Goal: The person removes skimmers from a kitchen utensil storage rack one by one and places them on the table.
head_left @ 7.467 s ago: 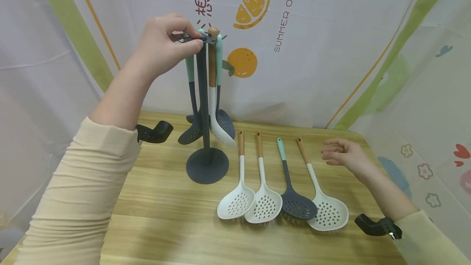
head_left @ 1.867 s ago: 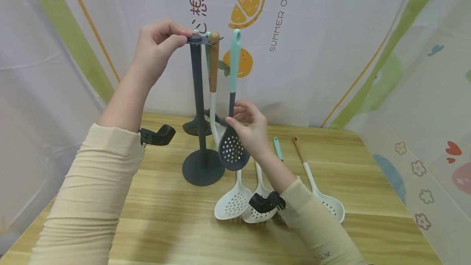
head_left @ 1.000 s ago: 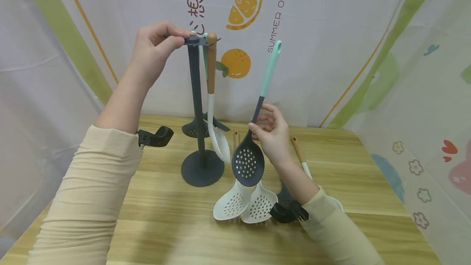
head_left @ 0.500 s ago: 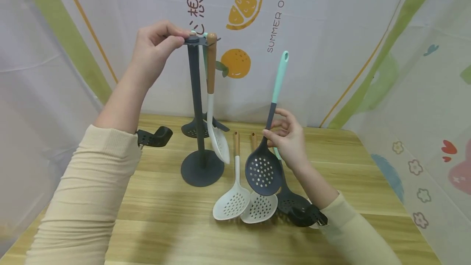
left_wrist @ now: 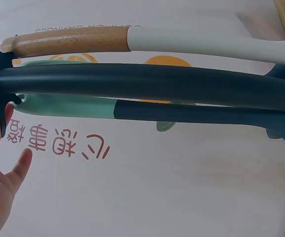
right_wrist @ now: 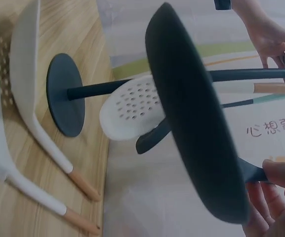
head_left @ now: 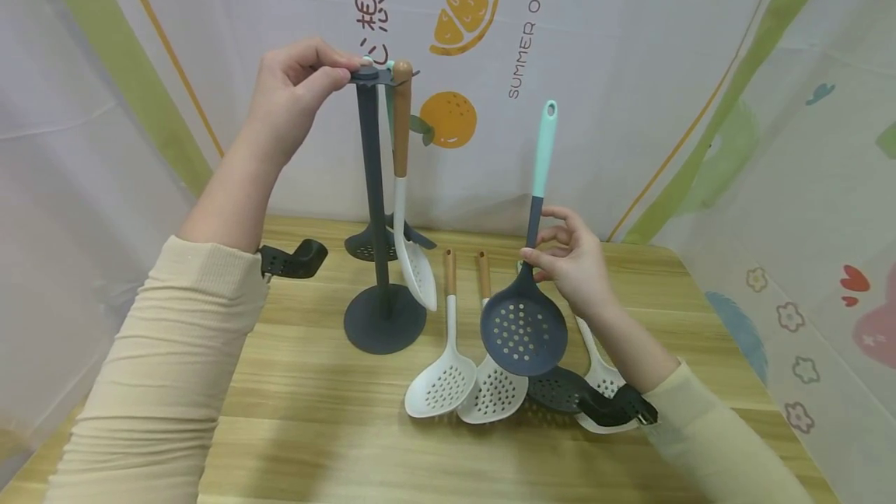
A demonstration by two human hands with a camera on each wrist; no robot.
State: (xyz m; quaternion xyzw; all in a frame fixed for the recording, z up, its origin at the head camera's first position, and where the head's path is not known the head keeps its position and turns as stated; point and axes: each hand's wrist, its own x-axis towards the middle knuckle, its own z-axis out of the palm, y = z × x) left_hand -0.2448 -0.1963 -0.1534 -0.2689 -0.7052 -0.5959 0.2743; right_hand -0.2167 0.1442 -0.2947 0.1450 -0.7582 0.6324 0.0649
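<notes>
My left hand (head_left: 297,96) pinches the top of a dark utensil stand (head_left: 372,185); the left wrist view shows fingers at its hooked top. On the stand hang a white skimmer with a wooden handle (head_left: 402,123) and, behind the pole, dark utensils (head_left: 362,246) with mint handles. My right hand (head_left: 577,263) pinches the neck of a dark skimmer (head_left: 523,333), its mint handle pointing up and its holed bowl down. That bowl is raised over the utensils lying on the table and overlaps them in the head view. From the right wrist, the bowl (right_wrist: 196,118) is seen edge-on.
On the wooden table (head_left: 315,426) lie a white skimmer (head_left: 442,387), a second white skimmer (head_left: 493,395), a dark one (head_left: 553,389) and another white one (head_left: 607,379) at the right, partly covered by my wrist camera. A printed curtain (head_left: 574,146) hangs behind the table.
The right hand, empty at first, has taken the dark skimmer off the stand and carried it right and lower, its bowl turning toward the camera. The left hand stays at the stand's top.
</notes>
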